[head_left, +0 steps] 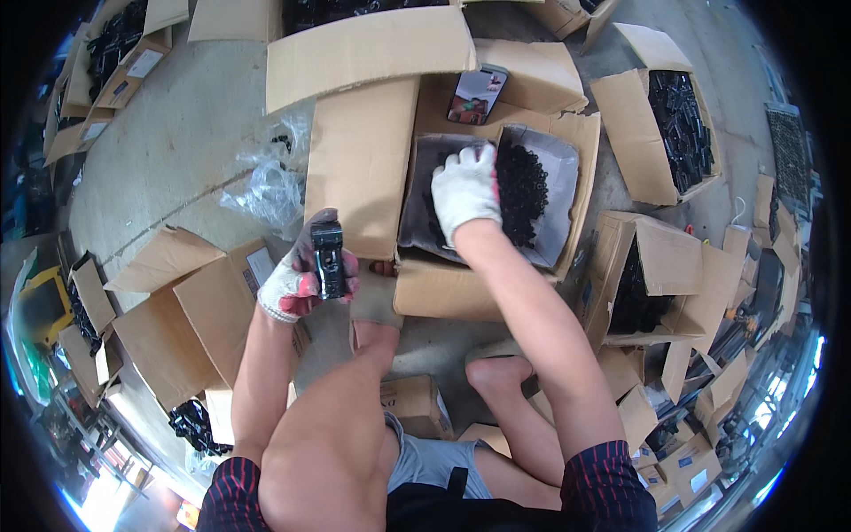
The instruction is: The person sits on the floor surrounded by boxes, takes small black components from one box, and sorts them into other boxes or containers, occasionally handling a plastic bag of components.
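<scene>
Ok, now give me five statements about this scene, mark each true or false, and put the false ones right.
1. The left hand holds a glossy black part. True.
2. The right hand is bare. False: it wears a white glove.
3. The small black pieces lie in a green tray. False: the tray is grey.
4. The phone is farther from the person than the right hand. True.
5. The clear plastic lies to the right of the tray. False: it lies to the left, on the floor.

Phone (478, 94) behind tray (566, 186), apparently inside carton (461, 293).
</scene>
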The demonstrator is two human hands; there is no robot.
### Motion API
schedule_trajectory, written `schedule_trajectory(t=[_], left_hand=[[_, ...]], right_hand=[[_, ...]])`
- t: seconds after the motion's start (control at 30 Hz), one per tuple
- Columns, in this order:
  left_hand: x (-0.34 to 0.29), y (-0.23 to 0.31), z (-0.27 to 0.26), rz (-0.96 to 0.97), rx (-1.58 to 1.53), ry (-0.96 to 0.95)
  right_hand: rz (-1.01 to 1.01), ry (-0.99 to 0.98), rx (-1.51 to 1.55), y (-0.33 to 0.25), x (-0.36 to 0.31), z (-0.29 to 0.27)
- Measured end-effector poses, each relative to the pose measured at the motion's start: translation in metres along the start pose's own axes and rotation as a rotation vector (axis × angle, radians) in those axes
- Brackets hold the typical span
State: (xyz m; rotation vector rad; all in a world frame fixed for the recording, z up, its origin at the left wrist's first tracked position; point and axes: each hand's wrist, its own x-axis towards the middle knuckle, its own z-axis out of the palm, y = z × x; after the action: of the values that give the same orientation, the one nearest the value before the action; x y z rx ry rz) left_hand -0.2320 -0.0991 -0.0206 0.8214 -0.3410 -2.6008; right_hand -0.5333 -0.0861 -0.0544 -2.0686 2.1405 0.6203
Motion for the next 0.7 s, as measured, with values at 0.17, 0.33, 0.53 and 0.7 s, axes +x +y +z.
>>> schedule_trajectory(t=[0.17,0.33,0.53,0.7], left_hand=[[0.045,-0.001,0.040,-0.036,0.082,-0.155],[0.071,0.001,0.062,-0.016,0.187,-0.093],[0.081,-0.010,0.077,0.107,0.221,-0.021],[0.079,-0.015,0.070,-0.041,0.354,-0.032]], right_hand=[[0.113,-0.090,-0.015,-0.025,0.023,0.049],[0.052,-0.012,-0.083,-0.025,0.013,0.040],[0.087,0.249,0.708,0.012,-0.049,-0.034],[0.246,0.400,1.674,0.012,-0.112,-0.056]])
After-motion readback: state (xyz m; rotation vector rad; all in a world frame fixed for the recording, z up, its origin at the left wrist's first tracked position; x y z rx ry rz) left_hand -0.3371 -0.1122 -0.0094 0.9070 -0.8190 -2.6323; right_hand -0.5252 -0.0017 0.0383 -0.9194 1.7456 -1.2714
